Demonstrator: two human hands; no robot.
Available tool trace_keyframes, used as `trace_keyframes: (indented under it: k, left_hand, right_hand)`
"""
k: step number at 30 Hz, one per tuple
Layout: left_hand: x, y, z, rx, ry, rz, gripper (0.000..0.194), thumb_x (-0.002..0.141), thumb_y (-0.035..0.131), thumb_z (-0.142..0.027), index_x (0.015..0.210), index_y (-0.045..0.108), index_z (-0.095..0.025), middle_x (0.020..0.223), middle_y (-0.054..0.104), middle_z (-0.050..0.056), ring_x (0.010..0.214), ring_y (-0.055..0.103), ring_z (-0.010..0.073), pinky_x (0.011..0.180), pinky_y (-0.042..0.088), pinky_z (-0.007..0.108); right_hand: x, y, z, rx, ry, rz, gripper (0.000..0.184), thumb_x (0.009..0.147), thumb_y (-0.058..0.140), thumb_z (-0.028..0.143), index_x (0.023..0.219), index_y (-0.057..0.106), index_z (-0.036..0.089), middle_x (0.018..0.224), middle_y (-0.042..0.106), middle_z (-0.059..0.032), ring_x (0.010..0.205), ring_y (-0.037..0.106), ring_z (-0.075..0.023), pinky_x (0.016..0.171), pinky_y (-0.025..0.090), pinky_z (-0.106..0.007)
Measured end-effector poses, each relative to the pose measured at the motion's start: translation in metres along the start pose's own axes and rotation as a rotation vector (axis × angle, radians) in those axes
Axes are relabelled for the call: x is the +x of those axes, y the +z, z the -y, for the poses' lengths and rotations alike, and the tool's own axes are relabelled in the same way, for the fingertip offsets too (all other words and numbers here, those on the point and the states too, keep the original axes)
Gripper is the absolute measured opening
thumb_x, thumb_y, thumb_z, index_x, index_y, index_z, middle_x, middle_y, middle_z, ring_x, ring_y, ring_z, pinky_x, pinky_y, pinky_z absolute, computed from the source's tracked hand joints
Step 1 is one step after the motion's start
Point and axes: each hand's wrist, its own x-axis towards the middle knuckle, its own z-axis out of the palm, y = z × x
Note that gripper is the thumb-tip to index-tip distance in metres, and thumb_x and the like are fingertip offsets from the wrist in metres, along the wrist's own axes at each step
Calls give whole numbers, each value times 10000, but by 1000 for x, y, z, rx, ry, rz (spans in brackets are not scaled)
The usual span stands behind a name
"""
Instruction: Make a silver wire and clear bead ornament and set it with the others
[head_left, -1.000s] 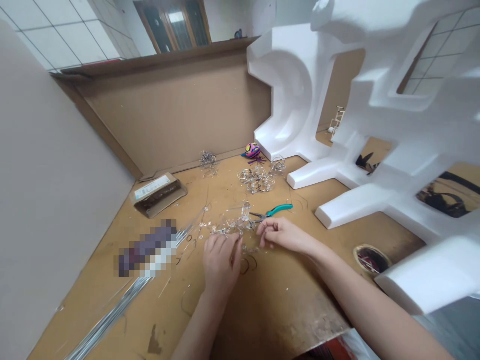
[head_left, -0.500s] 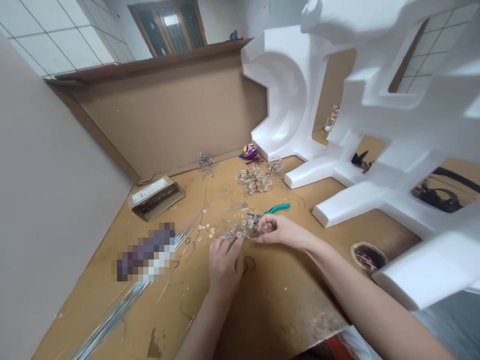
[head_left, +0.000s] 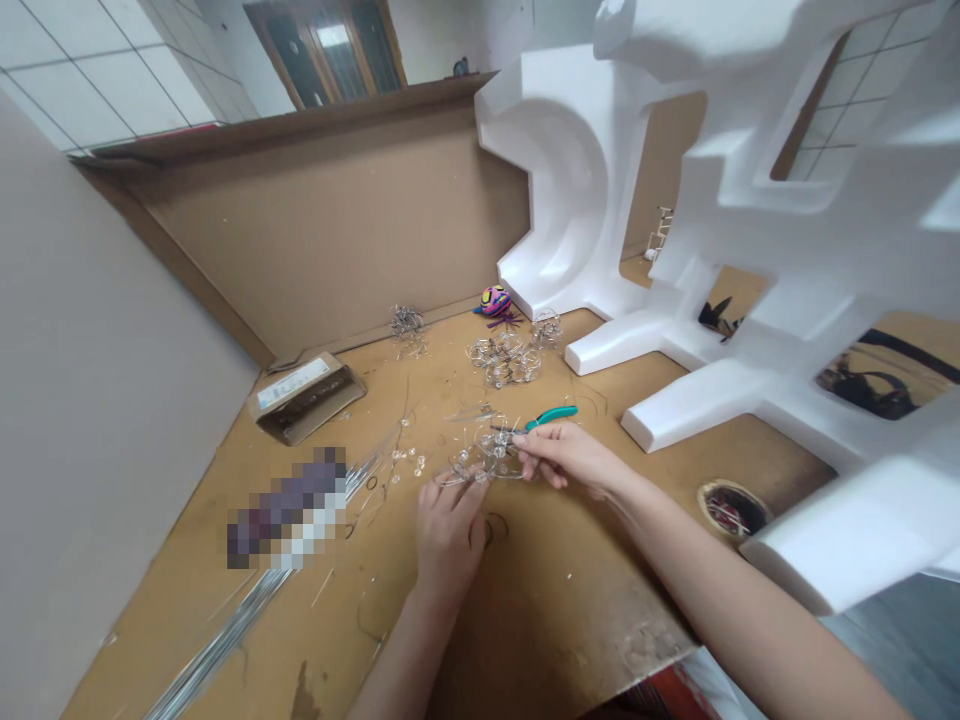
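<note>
A tangle of looped silver wire with clear beads, a beaded wire piece [head_left: 498,453], lies between my hands on the brown tabletop. My left hand [head_left: 452,520] is closed at its near left side, with the fingertips gripping the wire. From the right, my right hand [head_left: 561,455] pinches the same piece with thumb and forefinger, the other fingers curled. Just behind the right hand are pliers with teal handles [head_left: 555,414], their jaws partly hidden by the wire. Loose clear beads [head_left: 409,460] are scattered left of the piece.
More beaded wire pieces [head_left: 506,360] sit farther back, near a colourful patterned object [head_left: 496,301]. At left are an open small carton [head_left: 307,395], a bundle of straight wires [head_left: 225,635] and a blurred-out item. White foam packaging [head_left: 697,390] stands at right, beside a round hole [head_left: 731,510].
My right hand has moved in to the beaded wire piece and its fingertips have closed on it. The piece has been raised and turned slightly. My left hand stays on it.
</note>
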Motion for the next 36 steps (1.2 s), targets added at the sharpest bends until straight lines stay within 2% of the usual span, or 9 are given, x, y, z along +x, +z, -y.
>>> trace_keyframes:
  k: [5, 12, 16, 21, 23, 25, 29, 32, 36]
  left_hand:
    - [3, -4, -3, 74, -16, 11, 445, 752, 387, -23, 1091, 589, -228, 1044, 628, 78, 911, 510, 224, 797, 397, 384]
    - [6, 0, -9, 189, 45, 38, 454, 757, 389, -20, 1104, 589, -234, 1051, 637, 76, 913, 508, 235, 776, 404, 378]
    - [8, 0, -8, 182, 37, 60, 454, 768, 379, -31, 1122, 574, -237, 1106, 619, 81, 930, 517, 239, 784, 411, 396]
    - [5, -1, -5, -73, 21, 3, 442, 811, 369, -66, 1210, 483, -217, 1203, 550, 106, 1082, 488, 227, 900, 392, 416]
    - [3, 0, -8, -250, -104, -82, 365, 835, 384, -108, 1163, 506, -212, 1183, 546, 109, 1107, 484, 216, 931, 386, 413]
    - [3, 1, -13, -493, -327, -156, 261, 848, 419, -168, 1079, 534, -206, 1112, 573, 100, 1056, 527, 204, 913, 415, 402]
    - [9, 0, -20, -1118, -745, -90, 240, 818, 514, -291, 1040, 536, -202, 1009, 627, 80, 934, 604, 198, 789, 495, 362]
    - [14, -3, -21, -1418, -864, -18, 327, 773, 577, -306, 1076, 549, -188, 1107, 608, 108, 1029, 572, 233, 783, 494, 352]
    - [17, -8, -19, -1530, -947, 28, 341, 749, 608, -298, 1069, 556, -193, 1157, 589, 115, 1055, 560, 250, 756, 492, 339]
  right_hand:
    - [-2, 0, 5, 175, 36, 76, 358, 773, 547, 448, 717, 614, 101, 526, 620, -24, 312, 386, -25, 314, 218, -162]
    - [-4, -2, 3, 378, 99, 206, 230, 682, 686, 257, 809, 528, 148, 711, 647, -10, 325, 337, 20, 303, 187, -119]
    - [-2, -6, 3, 516, 125, 295, 257, 693, 658, 171, 894, 499, 162, 640, 564, 47, 314, 274, 30, 305, 149, -106]
    - [0, -11, 4, 689, 119, 338, 102, 775, 535, 150, 751, 440, 179, 498, 358, 106, 301, 184, 9, 318, 168, -103]
    - [1, -13, 3, 751, 133, 325, 117, 788, 489, 132, 707, 417, 176, 471, 281, 112, 290, 138, 1, 312, 169, -102]
    - [2, -16, 3, 806, 152, 289, 138, 791, 462, 131, 676, 400, 174, 458, 226, 115, 278, 93, -4, 300, 166, -105]
    - [2, -17, 4, 902, 197, 265, 169, 801, 419, 151, 641, 371, 173, 444, 224, 116, 262, 50, -5, 285, 152, -106]
    - [1, -14, 6, 923, 227, 289, 140, 803, 384, 139, 667, 385, 172, 431, 241, 118, 255, 32, -5, 284, 135, -103]
    - [0, -9, 5, 844, 260, 254, 154, 811, 375, 146, 661, 366, 178, 437, 222, 119, 267, 1, -4, 296, 138, -100]
